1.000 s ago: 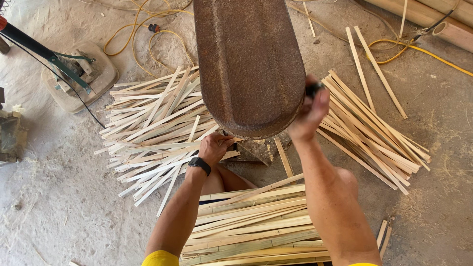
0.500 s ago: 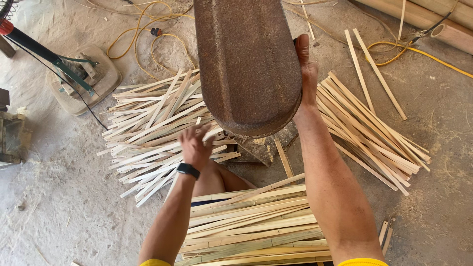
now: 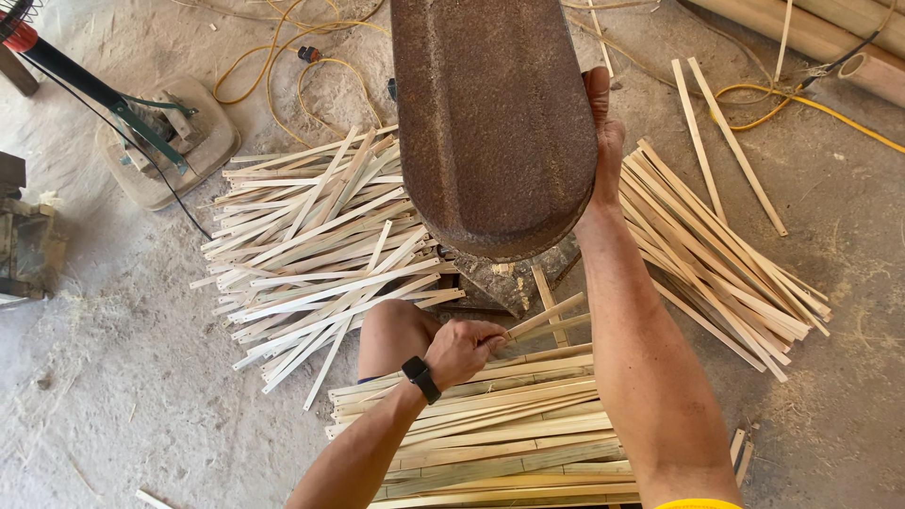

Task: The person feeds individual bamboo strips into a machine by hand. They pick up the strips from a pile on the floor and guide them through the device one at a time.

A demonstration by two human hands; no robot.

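Observation:
My left hand (image 3: 462,349), with a black watch on the wrist, is closed around the near end of a couple of bamboo strips (image 3: 551,318) that point toward the base of a rusty brown machine housing (image 3: 490,123). My right hand (image 3: 603,132) rests flat against the housing's right edge, fingers stretched upward. A stack of split bamboo slats (image 3: 509,429) lies across my lap, under both forearms. My knee (image 3: 391,330) shows just left of the left hand.
A loose heap of pale bamboo strips (image 3: 320,245) spreads on the concrete floor to the left. Another bundle (image 3: 716,254) lies to the right. Yellow cables (image 3: 283,66) trail at the back. A fan stand with a base plate (image 3: 160,141) sits at far left, thick bamboo poles (image 3: 830,38) at top right.
My left hand has drawn back from the pile by the machine toward my lap and closed on bamboo strips. My right hand has slid up and flattened along the housing's edge.

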